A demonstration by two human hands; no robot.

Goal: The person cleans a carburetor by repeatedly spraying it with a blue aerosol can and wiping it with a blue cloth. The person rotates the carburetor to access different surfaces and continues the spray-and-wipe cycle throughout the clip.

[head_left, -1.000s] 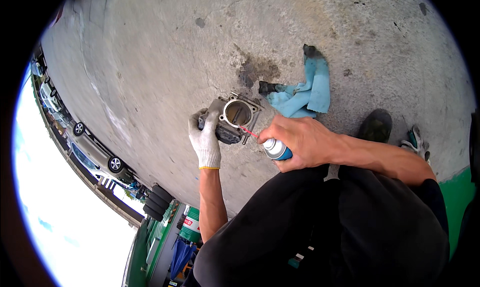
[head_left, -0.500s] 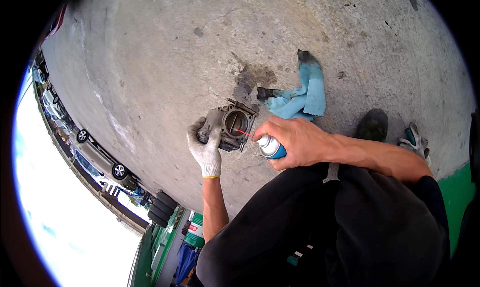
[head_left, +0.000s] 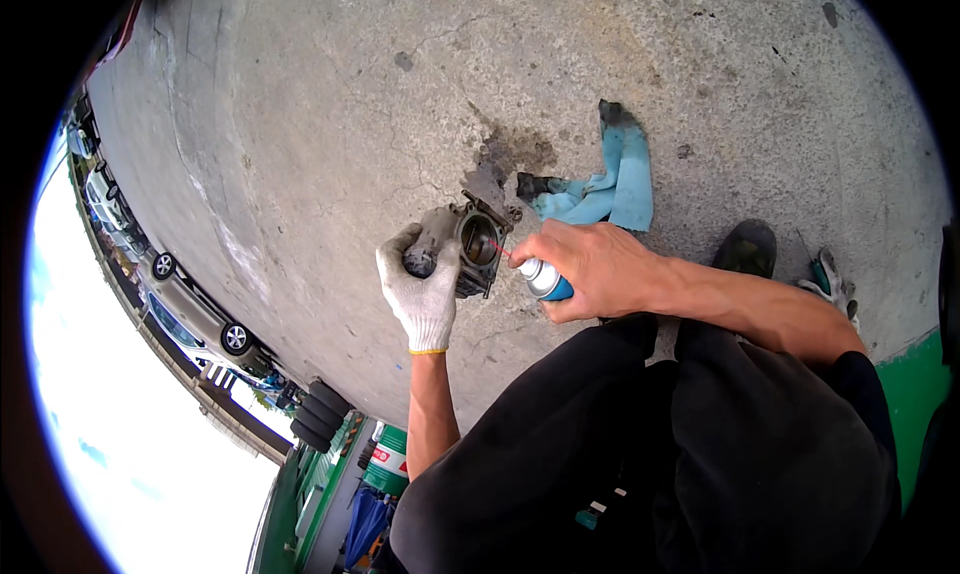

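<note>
Two hands, apart, in my remote view: the gloved left hand [head_left: 418, 292] is clamped around a metal part [head_left: 478, 236]; just beside it, the bare right hand [head_left: 605, 274] grips a spray can [head_left: 546, 280], red straw [head_left: 502, 253] aimed at the part's round opening. I judge the part hefty, rigid, perhaps slick, best held by its outer body.

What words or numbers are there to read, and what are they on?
None that I can read clearly.
Green drum: its red and white label has marks, too small to read.
Can: the right hand covers part of it; no letters can be made out.
Metal part: no letters can be made out.
Tan car: too small to read anything on it.
</note>
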